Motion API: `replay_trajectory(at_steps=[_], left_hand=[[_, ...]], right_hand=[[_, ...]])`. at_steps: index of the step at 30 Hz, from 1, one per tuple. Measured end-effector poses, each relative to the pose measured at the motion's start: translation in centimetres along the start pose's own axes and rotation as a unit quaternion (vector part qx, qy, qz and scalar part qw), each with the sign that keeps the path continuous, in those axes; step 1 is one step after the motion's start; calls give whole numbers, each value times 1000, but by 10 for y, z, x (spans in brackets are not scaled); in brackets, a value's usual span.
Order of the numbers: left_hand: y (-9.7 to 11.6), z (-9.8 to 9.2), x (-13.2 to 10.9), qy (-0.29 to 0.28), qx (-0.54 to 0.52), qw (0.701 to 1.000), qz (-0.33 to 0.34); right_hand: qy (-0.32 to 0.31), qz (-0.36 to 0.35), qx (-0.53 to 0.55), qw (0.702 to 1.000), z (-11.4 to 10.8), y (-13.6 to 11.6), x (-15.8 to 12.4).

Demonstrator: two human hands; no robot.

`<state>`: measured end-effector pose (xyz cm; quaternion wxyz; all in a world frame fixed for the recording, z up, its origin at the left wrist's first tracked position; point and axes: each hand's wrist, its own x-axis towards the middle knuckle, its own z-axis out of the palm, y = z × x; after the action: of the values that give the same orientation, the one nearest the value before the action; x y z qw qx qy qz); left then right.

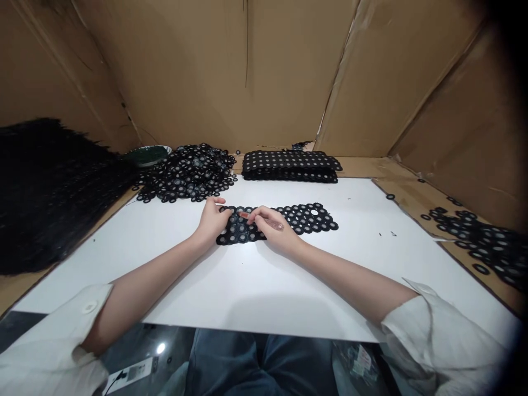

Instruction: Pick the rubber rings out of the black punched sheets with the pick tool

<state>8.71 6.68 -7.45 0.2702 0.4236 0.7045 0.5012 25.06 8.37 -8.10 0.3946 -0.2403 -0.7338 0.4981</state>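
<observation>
A flat strip of joined black rings with pale centres (309, 218) lies across the middle of the white board. At its left end rests my left hand (213, 221), its thumb on the rings and its fingers apart. My right hand (273, 224) is closed around a slim tool with a clear pinkish handle (275, 224); the reddish front part points left over the strip. The tip of the tool is too small to make out. Part of the strip is hidden beneath my right hand.
Loose black rings (193, 170) form a heap at the back left, beside a green-filled dish (149, 154). Folded ring panels (291, 160) stand at the back. Black strands (53, 192) fill the far left; more rings (482, 236) lie right. Cardboard walls (247, 71) enclose the board (264, 297).
</observation>
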Motion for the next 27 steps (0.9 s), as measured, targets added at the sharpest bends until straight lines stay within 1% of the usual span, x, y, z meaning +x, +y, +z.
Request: replay_trajectory(at_steps=[4,7,12,15,17,19,21,22,24,25,26,27], left_hand=[[-2,1,-6,32,57,996,68],[0,-1,-12,36,93,990,103],[6,1,-20,5,130,987,94],[8,0,-20,-9,184,977,112],[7,-3,-16,-21,212,968,134],[3,-7,-9,-41,217,964,149],[-4,-10,-1,-59,207,966,143],[-6,-10,3,-64,206,967,134],[-5,-13,9,-47,211,967,134],[1,-16,10,-31,211,966,147],[9,-21,9,-11,208,963,168],[21,-30,7,10,200,960,195]], right_hand=[[11,-17,-46,999,3,8,2],[18,-9,-69,997,4,10,5],[18,-1,-81,997,6,10,7],[15,-18,-69,997,9,9,4],[8,-24,-47,999,10,7,2],[-6,-16,-19,1000,7,3,1],[-6,-7,1,1000,-1,-2,3],[7,-7,-1,1000,-6,-3,6],[52,-21,-46,997,-20,-4,14],[69,-27,-88,993,-26,-2,19],[77,-29,-142,986,-32,0,24],[72,-25,-204,976,-37,4,29]])
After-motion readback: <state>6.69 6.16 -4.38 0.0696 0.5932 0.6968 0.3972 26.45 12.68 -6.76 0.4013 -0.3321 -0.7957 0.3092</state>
